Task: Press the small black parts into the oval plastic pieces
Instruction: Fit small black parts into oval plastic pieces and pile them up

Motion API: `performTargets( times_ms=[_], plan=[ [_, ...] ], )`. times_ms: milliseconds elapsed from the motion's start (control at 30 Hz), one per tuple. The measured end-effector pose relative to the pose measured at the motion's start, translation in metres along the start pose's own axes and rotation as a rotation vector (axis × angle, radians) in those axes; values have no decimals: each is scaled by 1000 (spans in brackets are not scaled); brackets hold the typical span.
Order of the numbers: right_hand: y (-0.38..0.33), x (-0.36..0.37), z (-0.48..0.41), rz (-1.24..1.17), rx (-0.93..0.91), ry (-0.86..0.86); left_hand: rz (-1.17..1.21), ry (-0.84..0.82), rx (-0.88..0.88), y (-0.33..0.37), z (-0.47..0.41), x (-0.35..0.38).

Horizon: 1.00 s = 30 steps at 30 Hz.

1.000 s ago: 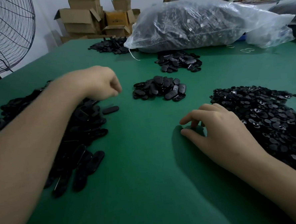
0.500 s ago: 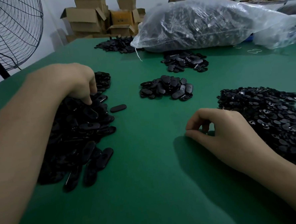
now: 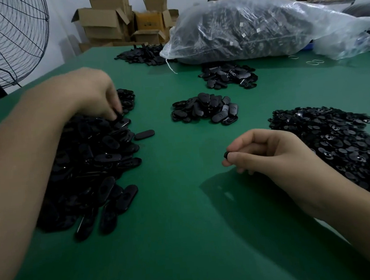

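A big heap of black oval plastic pieces (image 3: 90,167) lies on the left of the green table (image 3: 185,237). My left hand (image 3: 92,93) reaches down into its far end, fingertips pinching one oval piece (image 3: 119,116). A wide heap of small black parts (image 3: 340,143) lies at the right. Beside it my right hand (image 3: 267,154) hovers just above the table, thumb and forefinger pinching one small black part (image 3: 225,155).
A small pile of oval pieces (image 3: 206,109) sits mid-table, another pile (image 3: 227,75) behind it and a third (image 3: 144,54) at the back. A large clear bag of black parts (image 3: 259,27) lies at the rear. Cardboard boxes (image 3: 116,22) and a fan (image 3: 7,42) stand beyond the table's edge.
My left hand dropped from above the oval heap into it and closed on a piece. My right hand lifted slightly off the table, now showing a small black part in its pinch.
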State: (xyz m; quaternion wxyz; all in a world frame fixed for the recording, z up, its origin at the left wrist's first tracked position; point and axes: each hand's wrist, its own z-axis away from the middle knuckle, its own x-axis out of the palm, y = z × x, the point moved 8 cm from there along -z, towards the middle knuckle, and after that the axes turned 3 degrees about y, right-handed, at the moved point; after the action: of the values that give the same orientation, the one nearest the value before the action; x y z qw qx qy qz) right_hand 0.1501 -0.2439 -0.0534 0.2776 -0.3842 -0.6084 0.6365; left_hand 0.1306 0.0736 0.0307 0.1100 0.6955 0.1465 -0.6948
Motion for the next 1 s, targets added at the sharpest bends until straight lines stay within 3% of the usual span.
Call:
performTargets(
  times_ms=[67, 233, 333, 400, 533, 1000],
  plan=[
    [-2, 0, 1, -57, -1, -6, 285, 13, 118, 28, 11, -16],
    [-6, 2, 2, -244, 14, -39, 1020, -152, 374, 123, 55, 8],
    [-10, 3, 2, -329, 12, -51, 1507, -136, 238, 138, 70, 40],
    [-12, 3, 2, -377, 9, -61, 1706, -147, 133, 138, 80, 59],
    [-12, 3, 1, -415, 14, -62, 1788, -176, 91, 139, 101, 83],
    [-12, 0, 3, -310, 23, 8, 1800, 78, 136, 137, 111, 76]
  ],
)
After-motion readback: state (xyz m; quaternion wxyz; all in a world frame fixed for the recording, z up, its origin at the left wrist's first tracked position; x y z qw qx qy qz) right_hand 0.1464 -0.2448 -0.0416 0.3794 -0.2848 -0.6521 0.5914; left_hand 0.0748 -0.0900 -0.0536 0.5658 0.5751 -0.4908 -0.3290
